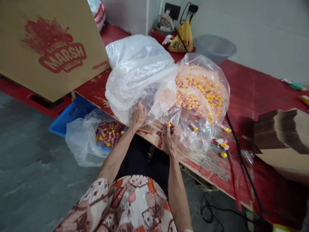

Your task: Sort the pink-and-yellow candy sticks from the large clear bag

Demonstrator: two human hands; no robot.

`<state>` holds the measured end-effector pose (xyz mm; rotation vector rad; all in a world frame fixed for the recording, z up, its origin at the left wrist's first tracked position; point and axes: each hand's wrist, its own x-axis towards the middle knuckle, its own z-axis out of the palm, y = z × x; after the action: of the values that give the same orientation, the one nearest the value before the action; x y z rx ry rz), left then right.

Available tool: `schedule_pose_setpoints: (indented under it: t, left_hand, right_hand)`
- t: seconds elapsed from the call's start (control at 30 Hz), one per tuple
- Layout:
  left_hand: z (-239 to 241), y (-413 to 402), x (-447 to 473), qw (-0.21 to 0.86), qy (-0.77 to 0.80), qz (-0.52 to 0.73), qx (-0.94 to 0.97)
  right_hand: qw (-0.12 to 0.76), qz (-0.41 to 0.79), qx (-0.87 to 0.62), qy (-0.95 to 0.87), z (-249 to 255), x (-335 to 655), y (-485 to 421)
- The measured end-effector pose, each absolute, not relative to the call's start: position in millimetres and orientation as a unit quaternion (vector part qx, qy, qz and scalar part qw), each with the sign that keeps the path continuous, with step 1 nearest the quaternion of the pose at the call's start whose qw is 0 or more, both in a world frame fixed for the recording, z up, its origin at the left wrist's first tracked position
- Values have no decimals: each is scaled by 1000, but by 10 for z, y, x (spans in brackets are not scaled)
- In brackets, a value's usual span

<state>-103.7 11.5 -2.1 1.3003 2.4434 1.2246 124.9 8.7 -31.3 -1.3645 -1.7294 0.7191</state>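
My left hand (139, 115) rests at the mouth of a big whitish plastic bag (137, 74), its fingers extended against the film. Purplish contents show dimly through the bag near my fingertips. My right hand (172, 138) is at the table's front edge, fingers pinched on a small pink piece with a yellow cap (168, 124). Just beyond it lies a clear bag (205, 64) full of many such pink and yellow pieces (212, 93). One loose piece (193, 127) lies on the clear film right of my right hand.
A marshmallow carton (60, 42) stands at left. Below the table edge, a blue crate (69, 112) holds a bag of pink and yellow pieces (109, 133). A black cable (238, 138) crosses the red table (251, 87). Flat cardboard (282, 132) is at right, a translucent basin (216, 48) behind.
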Motion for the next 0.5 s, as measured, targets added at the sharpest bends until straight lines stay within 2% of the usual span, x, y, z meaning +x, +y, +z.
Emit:
schedule_pose_setpoints:
  t: [0.2, 0.3, 0.4, 0.5]
  left_hand:
    - [-90, 168, -1123, 49, 843, 289, 452]
    - [-5, 150, -1122, 57, 859, 229, 455]
    - [155, 167, -1164, 104, 863, 144, 473]
    - [305, 167, -1202, 144, 852, 113, 490]
  right_hand:
    - [440, 242, -555, -663, -243, 1264, 13]
    - [433, 210, -548, -684, -268, 1252, 7]
    - [406, 207, -520, -722, -319, 1225, 22]
    - [434, 197, -505, -719, -345, 1219, 24]
